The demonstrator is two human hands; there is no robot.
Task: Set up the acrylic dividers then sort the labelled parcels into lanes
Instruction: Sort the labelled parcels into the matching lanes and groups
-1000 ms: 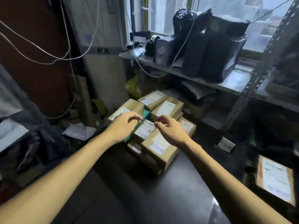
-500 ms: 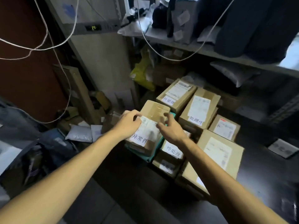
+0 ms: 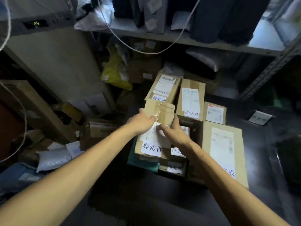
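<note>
Dim metal shelving crosses the back of the room, loaded with dark bags. A white cable sags below its front edge, and a grey cabinet with a lit "25" display stands to the left. Below, a dark tabletop carries a tight cluster of cardboard parcels.

Both hands are on the parcel labelled 异常件, which sits tilted at the left front of the cluster, above a flat teal item. The left hand grips its left side, fingers bent over the top face and reaching the tape seam. The right hand pinches its right side, with the thumb up along the edge and the fingers curled onto the white shipping label.

Just behind it lies the 待处理 parcel, with the 处理中 parcel beside that and a small parcel further right. A large parcel lies close against the right forearm. Two low parcels lie under the right wrist, their labels partly hidden.

Dark tabletop shows on the near side of the cluster, between the forearms, and again right of the large parcel, where a flat card lies. To the left the table's edge drops to a floor crowded with a white padded mailer, boxes, and a yellow bag.
</note>
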